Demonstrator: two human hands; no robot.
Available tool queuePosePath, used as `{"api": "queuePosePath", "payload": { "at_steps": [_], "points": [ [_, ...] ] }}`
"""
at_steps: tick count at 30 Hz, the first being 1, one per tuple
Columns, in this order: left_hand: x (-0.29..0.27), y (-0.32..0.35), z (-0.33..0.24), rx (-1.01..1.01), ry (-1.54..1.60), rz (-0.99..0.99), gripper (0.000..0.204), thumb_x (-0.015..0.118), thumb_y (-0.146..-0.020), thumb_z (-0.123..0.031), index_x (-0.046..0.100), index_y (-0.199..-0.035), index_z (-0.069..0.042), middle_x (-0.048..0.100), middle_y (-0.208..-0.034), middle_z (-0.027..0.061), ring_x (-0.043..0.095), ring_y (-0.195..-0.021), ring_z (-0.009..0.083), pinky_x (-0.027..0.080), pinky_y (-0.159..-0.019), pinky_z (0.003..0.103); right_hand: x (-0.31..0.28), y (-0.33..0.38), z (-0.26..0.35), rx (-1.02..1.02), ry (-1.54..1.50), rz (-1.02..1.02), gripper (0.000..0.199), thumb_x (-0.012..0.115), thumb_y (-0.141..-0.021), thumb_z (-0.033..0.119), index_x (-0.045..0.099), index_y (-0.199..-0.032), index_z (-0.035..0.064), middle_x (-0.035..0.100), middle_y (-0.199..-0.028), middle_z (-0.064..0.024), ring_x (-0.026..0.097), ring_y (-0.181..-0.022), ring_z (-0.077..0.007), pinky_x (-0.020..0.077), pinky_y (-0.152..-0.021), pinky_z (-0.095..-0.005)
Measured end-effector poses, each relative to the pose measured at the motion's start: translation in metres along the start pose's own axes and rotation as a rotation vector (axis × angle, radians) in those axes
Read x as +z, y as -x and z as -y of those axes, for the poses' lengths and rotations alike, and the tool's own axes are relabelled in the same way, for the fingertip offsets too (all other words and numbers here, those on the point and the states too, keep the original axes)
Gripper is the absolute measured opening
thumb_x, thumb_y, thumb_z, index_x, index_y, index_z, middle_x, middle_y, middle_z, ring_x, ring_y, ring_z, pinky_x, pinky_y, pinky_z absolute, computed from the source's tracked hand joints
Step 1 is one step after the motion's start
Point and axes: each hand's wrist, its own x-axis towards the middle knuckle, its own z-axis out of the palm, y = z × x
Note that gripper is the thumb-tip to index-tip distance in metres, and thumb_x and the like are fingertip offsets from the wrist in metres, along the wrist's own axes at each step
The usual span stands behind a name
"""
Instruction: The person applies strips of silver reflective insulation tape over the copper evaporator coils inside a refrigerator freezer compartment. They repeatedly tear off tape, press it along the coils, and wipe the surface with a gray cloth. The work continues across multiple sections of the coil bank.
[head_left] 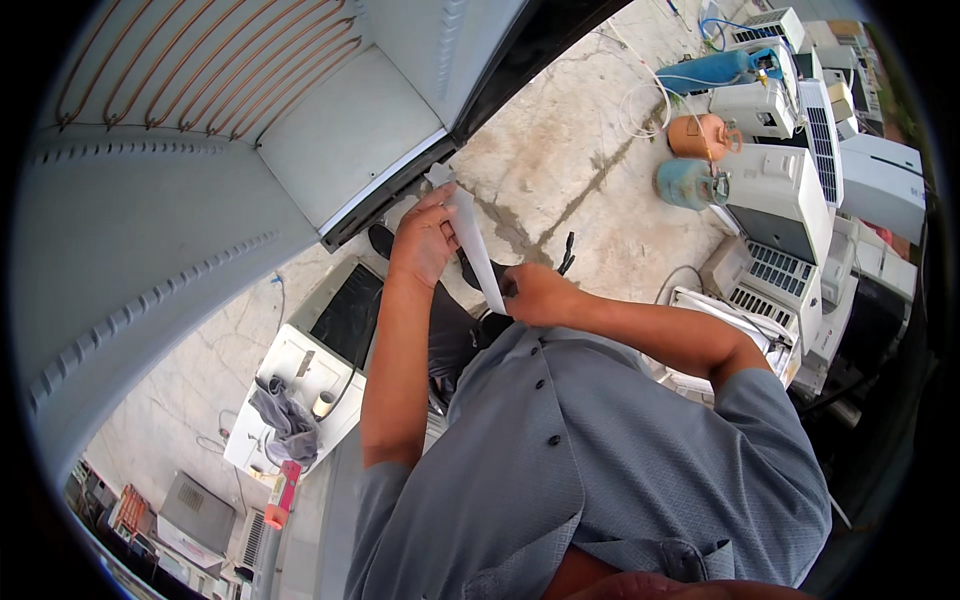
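A long pale grey-white strip (474,243), like tape or paper, stretches slantwise between my hands in front of my body. My left hand (425,237) pinches it near its upper end, where a short crumpled piece sticks out past the fingers. My right hand (541,295) is closed on its lower end, close to my shirt. Just beyond my left hand is the bottom edge of an open refrigerator cabinet (350,140). Bent copper tubing (215,65) runs in rows along its inside. I cannot make out what the strip is made of.
At left, a white appliance (290,385) carries a grey cloth (288,420); a red-pink box (283,490) is nearby. Gas cylinders in blue (705,70), orange (700,136) and teal (688,184) stand at right beside white air-conditioner units (780,190). A thin hose crosses the concrete floor (570,130).
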Motion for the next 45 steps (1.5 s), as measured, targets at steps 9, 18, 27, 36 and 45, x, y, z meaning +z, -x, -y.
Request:
{"api": "queuePosePath", "payload": {
  "at_steps": [9,18,27,36,45],
  "points": [
    [0.011,0.009,-0.03,0.214,0.041,-0.094,0.055,0.059,-0.085,0.007,0.062,-0.139,-0.002,0.067,-0.121,0.0125,0.067,-0.106,0.0252,0.055,-0.092,0.043,0.018,-0.01,-0.027,-0.092,0.006,-0.096,0.025,0.067,-0.084,0.017,0.074,-0.1,0.0,0.075,-0.084,-0.0168,0.074,-0.07,-0.0259,0.0574,-0.073,-0.0382],
    [-0.036,0.013,-0.059,0.361,0.116,-0.102,0.059,0.056,-0.084,0.002,0.057,-0.143,0.0,0.058,-0.141,0.0166,0.059,-0.122,0.0314,0.05,-0.102,0.047,-0.011,-0.003,-0.019,0.118,-0.423,-0.045,0.026,0.06,-0.097,0.017,0.065,-0.117,0.0008,0.067,-0.077,-0.0067,0.062,-0.056,-0.0146,0.0489,-0.048,-0.0304],
    [-0.029,0.064,-0.105,0.587,0.269,0.019,0.061,0.054,-0.093,0.001,0.047,-0.152,-0.014,0.06,-0.138,0.0112,0.06,-0.122,0.0301,0.049,-0.106,0.05,-0.037,0.015,-0.03,0.117,-0.771,-0.015,0.021,0.063,-0.096,0.017,0.062,-0.113,0.0048,0.067,-0.082,-0.0027,0.056,-0.056,-0.0093,0.0422,-0.045,-0.025],
    [0.009,0.115,-0.135,0.827,0.226,0.055,0.076,0.054,-0.09,0.006,0.035,-0.161,-0.013,0.062,-0.132,0.0124,0.063,-0.119,0.029,0.051,-0.105,0.049,-0.038,0.021,-0.027,0.064,-0.834,0.0,0.02,0.062,-0.095,0.015,0.061,-0.113,0.006,0.067,-0.084,-0.0026,0.057,-0.056,-0.01,0.0419,-0.044,-0.0243],
    [0.002,0.158,-0.152,0.875,0.273,0.038,0.059,0.06,-0.093,-0.002,0.046,-0.151,-0.003,0.064,-0.121,0.0085,0.061,-0.102,0.0229,0.05,-0.099,0.043,-0.045,0.026,-0.029,-0.054,-0.764,-0.205,0.014,0.065,-0.093,0.017,0.066,-0.105,0.0086,0.065,-0.081,0.0002,0.056,-0.059,-0.0093,0.0457,-0.048,-0.0268]
  ]
}}
